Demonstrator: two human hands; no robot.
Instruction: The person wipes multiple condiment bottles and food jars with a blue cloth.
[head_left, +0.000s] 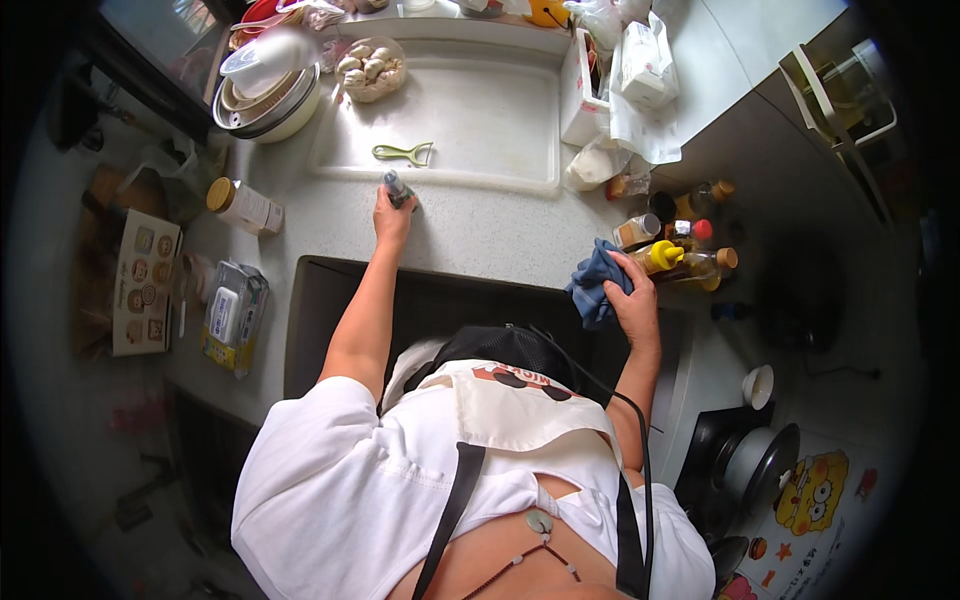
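My left hand is closed around a small dark bottle with a bluish-clear top, on or just above the counter at the tray's front edge. The fingers hide most of its body. A green peeler lies just beyond it in the white tray. On the right, my right hand grips a bunched blue cloth near the counter's front edge. Close to that hand stand a bottle with a yellow squeeze cap and a jar with a white lid.
A bowl of garlic bulbs sits in the tray's far left, beside stacked bowls. At left are a jar and a wipes pack. The dark sink opens before me; a pot stands right.
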